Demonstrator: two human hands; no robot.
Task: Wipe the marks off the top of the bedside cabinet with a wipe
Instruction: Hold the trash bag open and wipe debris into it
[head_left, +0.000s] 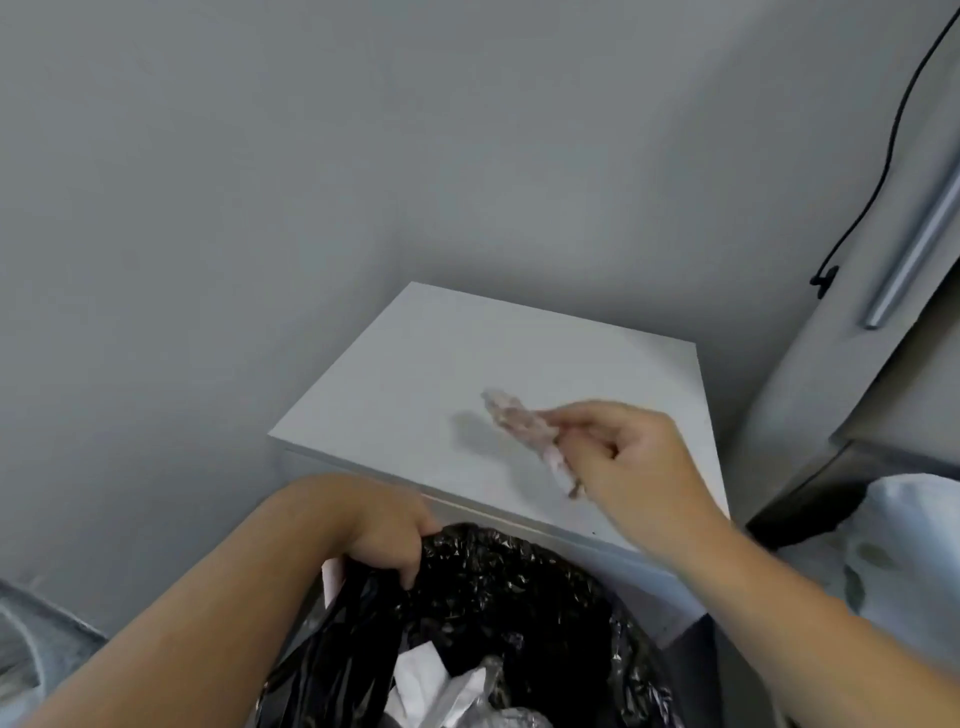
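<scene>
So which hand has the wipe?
The right hand, over the cabinet, pinches the crumpled pinkish wipe. The left hand grips the black bin bag's rim instead.

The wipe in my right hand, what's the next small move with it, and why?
Probably carry the wipe back over the bin bag and drop it. The right hand pinches it crumpled above the cabinet top, which looks clean, while the left hand holds the bag open.
</scene>
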